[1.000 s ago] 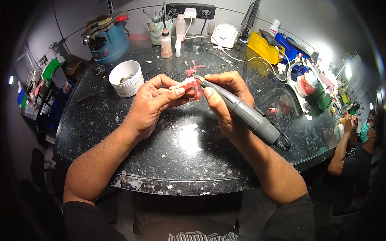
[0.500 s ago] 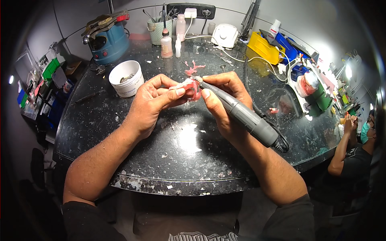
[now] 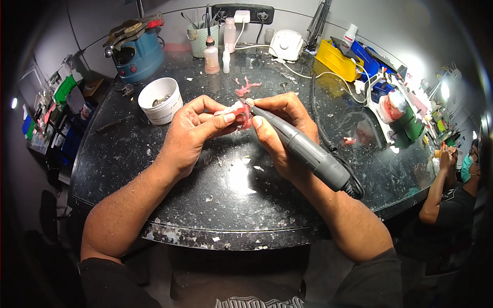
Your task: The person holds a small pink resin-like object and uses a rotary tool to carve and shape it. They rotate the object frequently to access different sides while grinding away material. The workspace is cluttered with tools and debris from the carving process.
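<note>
Over the middle of the dark bench, my left hand (image 3: pixel 193 127) pinches a pink partial denture (image 3: pixel 241 119) with white teeth between thumb and fingers. My right hand (image 3: pixel 287 115) is wrapped round a dark grey rotary handpiece (image 3: pixel 303 145), held slantwise with its cord end low on the right. Its working end meets the right side of the denture or lies very close to it; the exact contact is too small to tell. Just beyond my hands lies a loose pink denture piece (image 3: pixel 247 87). My fingers hide part of the held denture.
A white tub (image 3: pixel 161 114) stands left of my hands, with a blue machine (image 3: pixel 137 60) behind it. Bottles (image 3: pixel 211 60), a tool cup (image 3: pixel 200 42) and a white control box (image 3: pixel 286 46) line the back. Yellow bins (image 3: pixel 335 61) and a dental model (image 3: pixel 391 108) are right. A co-worker (image 3: pixel 454 190) sits far right.
The handpiece and my right hand have shifted slightly left. The denture in my left hand has turned a little, while my left hand stays nearly in place.
</note>
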Motion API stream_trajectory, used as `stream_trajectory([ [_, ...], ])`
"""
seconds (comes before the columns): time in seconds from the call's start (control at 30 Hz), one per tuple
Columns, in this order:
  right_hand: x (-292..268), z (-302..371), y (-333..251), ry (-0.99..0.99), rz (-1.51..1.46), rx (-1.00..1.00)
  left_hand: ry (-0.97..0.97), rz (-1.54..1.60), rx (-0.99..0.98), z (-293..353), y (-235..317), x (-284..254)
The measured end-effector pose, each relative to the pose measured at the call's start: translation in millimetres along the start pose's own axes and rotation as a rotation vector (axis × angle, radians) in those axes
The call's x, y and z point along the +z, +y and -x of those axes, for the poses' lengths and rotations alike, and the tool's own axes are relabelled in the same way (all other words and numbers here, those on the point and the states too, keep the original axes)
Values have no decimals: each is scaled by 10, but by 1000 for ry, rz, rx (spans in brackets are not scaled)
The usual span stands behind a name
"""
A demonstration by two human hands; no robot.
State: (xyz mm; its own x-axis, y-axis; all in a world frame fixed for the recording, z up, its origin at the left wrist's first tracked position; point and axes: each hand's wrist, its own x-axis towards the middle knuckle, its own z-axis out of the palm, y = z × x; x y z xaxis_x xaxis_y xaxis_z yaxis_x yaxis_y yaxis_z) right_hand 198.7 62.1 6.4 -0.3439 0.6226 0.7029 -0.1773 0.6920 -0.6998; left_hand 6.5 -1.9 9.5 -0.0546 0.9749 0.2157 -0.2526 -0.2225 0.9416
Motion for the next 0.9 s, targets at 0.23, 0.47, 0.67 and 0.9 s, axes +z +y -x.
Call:
stream_trajectory([
  [0.23, -10, 0, -27, -8, 36, 22, -27, -28, -6, 6, -5, -31],
  [0.47, -2, -6, -29, -2, 59, 2, -16, -2, 23, 6, -8, -33],
  [0.67, -6, 10, -13, -41, 35, 22, -16, -7, -9, 21, 4, -14],
  [0.9, 16, 3, -26, -9, 72, -7, -25, 15, -14, 22, -3, -25],
])
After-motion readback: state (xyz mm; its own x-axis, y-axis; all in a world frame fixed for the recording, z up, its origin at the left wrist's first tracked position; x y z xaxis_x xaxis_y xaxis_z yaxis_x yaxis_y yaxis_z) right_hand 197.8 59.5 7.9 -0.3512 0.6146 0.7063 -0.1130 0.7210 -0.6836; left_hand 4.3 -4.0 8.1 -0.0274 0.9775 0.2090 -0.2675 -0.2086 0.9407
